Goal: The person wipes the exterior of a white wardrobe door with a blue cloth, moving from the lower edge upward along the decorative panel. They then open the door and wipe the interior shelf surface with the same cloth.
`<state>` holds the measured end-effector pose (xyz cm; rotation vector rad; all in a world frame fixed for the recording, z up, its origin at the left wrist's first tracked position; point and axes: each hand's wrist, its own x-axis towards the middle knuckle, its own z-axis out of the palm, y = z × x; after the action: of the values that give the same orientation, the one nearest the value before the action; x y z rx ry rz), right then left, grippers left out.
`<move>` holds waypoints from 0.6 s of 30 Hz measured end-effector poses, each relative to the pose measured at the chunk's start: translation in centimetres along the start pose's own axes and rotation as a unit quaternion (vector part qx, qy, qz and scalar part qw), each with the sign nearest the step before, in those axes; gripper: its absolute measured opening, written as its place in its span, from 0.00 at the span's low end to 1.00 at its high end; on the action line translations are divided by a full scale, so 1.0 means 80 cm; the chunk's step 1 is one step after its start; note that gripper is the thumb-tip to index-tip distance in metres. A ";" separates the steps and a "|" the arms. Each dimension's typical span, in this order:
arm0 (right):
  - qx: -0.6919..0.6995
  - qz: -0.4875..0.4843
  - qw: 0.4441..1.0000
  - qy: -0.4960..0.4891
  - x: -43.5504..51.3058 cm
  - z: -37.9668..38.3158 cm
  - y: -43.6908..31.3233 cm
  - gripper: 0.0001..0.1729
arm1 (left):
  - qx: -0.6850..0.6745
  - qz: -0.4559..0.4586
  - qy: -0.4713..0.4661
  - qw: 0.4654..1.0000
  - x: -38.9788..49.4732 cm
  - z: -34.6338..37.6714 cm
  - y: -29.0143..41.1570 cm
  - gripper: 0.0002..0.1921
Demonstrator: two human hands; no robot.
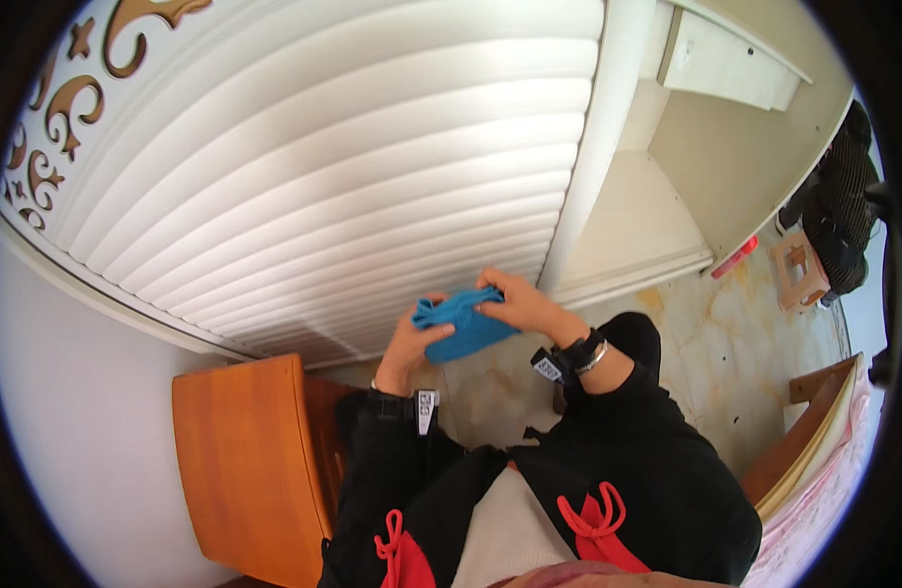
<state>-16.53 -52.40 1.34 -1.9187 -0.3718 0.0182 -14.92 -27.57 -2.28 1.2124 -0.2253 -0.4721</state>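
Note:
A folded blue cloth [469, 334] is held between both hands, in front of a white ribbed door panel [392, 184]. My left hand [414, 338] grips the cloth's left end, its thumb lying on the front. At the upper right edge of the cloth, my right hand [516, 300] pinches the fabric between thumb and fingers. The cloth hangs a little below the fingers, and its underside is hidden. Black straps with printed tags are on both wrists.
An orange wooden cabinet [241, 463] stands at the left. At the right are an open cream cupboard [627, 220], a red object [735, 257] on the marbled floor, a small stool [798, 272] with dark clothing beside it, and a bed's edge [811, 441].

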 end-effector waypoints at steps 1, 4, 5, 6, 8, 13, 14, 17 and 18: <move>-0.006 -0.025 1.000 0.003 0.001 0.000 0.000 0.15 | 0.008 -0.002 -0.010 1.000 0.002 0.001 0.001 0.22; 0.014 0.017 0.999 -0.024 0.005 -0.003 -0.002 0.15 | -0.071 -0.008 -0.031 0.997 0.002 0.007 0.001 0.17; 0.011 0.044 0.998 -0.040 0.005 -0.004 -0.003 0.15 | -0.101 -0.029 -0.006 0.995 0.001 0.010 0.000 0.16; -0.005 0.048 0.998 -0.047 0.005 -0.007 -0.004 0.15 | -0.143 -0.037 0.012 0.989 0.000 0.014 0.000 0.16; 0.040 0.023 0.997 -0.069 0.006 -0.017 -0.009 0.16 | -0.194 -0.036 0.045 0.979 -0.001 0.021 0.000 0.16; 0.050 0.082 0.989 -0.108 -0.002 -0.049 -0.014 0.19 | -0.162 -0.021 0.135 0.977 -0.016 0.026 0.032 0.22; 0.097 0.095 0.984 -0.116 -0.003 -0.056 -0.010 0.19 | -0.172 -0.022 0.161 0.972 -0.023 0.024 0.046 0.24; 0.132 0.124 0.975 -0.126 -0.011 -0.065 0.014 0.19 | -0.205 0.080 0.277 0.935 -0.054 0.023 0.100 0.27; 0.122 0.145 0.974 -0.125 -0.012 -0.065 0.024 0.19 | -0.224 0.138 0.299 0.917 -0.065 0.022 0.123 0.26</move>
<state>-16.00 -57.99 1.33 -1.7144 -0.2406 0.4813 -18.00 -24.00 7.94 0.8047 0.2291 0.1084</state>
